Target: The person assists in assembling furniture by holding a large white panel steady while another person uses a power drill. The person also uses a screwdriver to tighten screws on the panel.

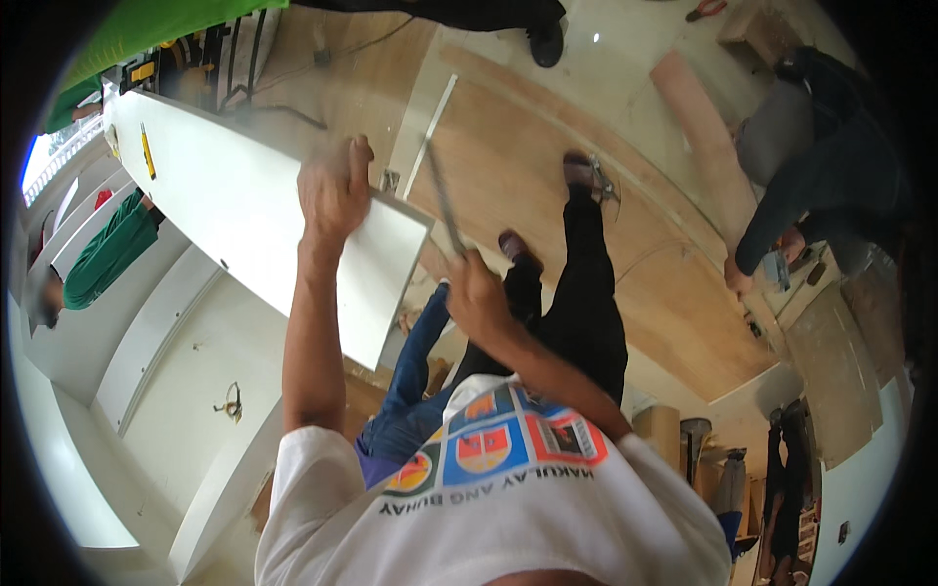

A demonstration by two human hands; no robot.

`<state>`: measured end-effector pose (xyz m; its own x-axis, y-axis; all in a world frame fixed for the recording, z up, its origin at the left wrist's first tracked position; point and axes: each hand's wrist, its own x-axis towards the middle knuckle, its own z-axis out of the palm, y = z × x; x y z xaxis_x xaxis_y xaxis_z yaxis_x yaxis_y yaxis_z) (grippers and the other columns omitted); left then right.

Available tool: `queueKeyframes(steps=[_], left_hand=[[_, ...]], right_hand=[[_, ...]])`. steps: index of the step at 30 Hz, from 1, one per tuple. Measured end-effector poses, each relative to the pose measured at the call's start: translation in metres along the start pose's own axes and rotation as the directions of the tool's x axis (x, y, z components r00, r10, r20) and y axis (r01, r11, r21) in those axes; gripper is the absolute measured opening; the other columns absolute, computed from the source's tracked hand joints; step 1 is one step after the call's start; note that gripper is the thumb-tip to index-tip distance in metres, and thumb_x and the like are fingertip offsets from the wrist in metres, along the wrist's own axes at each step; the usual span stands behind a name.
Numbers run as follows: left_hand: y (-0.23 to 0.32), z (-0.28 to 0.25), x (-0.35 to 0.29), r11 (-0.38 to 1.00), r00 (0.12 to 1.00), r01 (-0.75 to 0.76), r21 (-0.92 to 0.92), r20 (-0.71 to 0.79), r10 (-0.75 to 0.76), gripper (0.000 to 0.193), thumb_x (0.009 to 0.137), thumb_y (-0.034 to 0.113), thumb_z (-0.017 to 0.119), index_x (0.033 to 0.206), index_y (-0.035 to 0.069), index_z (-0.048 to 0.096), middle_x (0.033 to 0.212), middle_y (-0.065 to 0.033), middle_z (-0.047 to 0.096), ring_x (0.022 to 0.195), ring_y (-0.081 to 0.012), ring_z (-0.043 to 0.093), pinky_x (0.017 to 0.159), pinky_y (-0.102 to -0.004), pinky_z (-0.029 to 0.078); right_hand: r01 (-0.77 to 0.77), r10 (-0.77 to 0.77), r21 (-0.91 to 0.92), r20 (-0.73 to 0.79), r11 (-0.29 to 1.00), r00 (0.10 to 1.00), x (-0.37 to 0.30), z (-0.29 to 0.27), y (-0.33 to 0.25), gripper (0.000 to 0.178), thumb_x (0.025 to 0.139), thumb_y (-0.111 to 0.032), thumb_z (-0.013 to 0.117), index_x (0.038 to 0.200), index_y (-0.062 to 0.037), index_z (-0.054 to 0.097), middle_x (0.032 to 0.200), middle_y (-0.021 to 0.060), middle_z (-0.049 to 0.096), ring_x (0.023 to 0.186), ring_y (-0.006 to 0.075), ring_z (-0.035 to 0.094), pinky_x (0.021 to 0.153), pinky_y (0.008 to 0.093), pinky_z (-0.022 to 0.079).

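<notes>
A long white panel (234, 195) stretches from the far left toward me, its near end close to my body. At its long right edge my left hand (334, 190) is closed, fingers curled at the rim. A small metal piece (390, 182) sits on that edge, just right of the hand. My right hand (477, 293), off the panel's near corner, is wrapped round the grip of a long, thin, dark tool (445, 200). Motion blurs the tool, so its kind is unclear. On the panel's far part lies a yellow utility knife (148, 151).
A large plywood sheet (664, 322) covers the floor to the right, and my feet are on it. A crouching person (831, 166) works at its right side. Someone in green (112, 249) is beyond the panel at left. White curved boards (161, 332) stand there too.
</notes>
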<state>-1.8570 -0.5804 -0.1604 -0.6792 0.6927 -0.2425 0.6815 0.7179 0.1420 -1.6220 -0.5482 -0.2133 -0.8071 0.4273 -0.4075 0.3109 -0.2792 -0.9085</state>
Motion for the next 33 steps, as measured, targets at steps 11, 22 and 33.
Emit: queueKeyframes(steps=[11,22,33], left_hand=[[0.001,0.008,0.002,0.993,0.985,-0.114,0.011,-0.130,0.114,0.050,0.109,0.032,0.036,0.085,0.003,0.070,0.061,-0.0139,0.059,0.063,-0.0347,0.055,0.071,-0.0412,0.044],[-0.005,0.006,-0.002,0.996,0.990,-0.088,0.016,-0.105,0.090,0.048,0.109,0.029,0.036,0.082,0.004,0.067,0.057,-0.0116,0.054,0.059,-0.0327,0.054,0.068,-0.0411,0.043],[0.001,0.000,-0.001,0.998,0.998,-0.033,0.049,-0.058,0.036,0.026,0.100,0.013,0.045,0.087,0.004,0.065,0.087,-0.0155,0.070,0.071,-0.0428,0.061,0.068,-0.0480,0.049]], right_hand=[[0.098,-0.105,-0.062,-0.123,0.993,0.987,0.016,0.019,0.001,0.017,0.102,-0.015,0.053,0.100,0.0013,0.051,0.066,0.0239,0.060,0.063,0.0438,0.065,0.052,0.0499,0.048],[0.107,-0.102,-0.219,0.032,0.970,0.994,0.030,-0.003,0.001,0.022,0.103,-0.018,0.054,0.094,0.0020,0.050,0.066,0.0227,0.063,0.060,0.0454,0.064,0.051,0.0517,0.050],[0.154,-0.135,-0.220,0.100,0.963,0.986,0.034,-0.023,-0.008,0.021,0.102,-0.018,0.053,0.097,0.0020,0.051,0.065,0.0258,0.062,0.063,0.0450,0.065,0.054,0.0521,0.051]])
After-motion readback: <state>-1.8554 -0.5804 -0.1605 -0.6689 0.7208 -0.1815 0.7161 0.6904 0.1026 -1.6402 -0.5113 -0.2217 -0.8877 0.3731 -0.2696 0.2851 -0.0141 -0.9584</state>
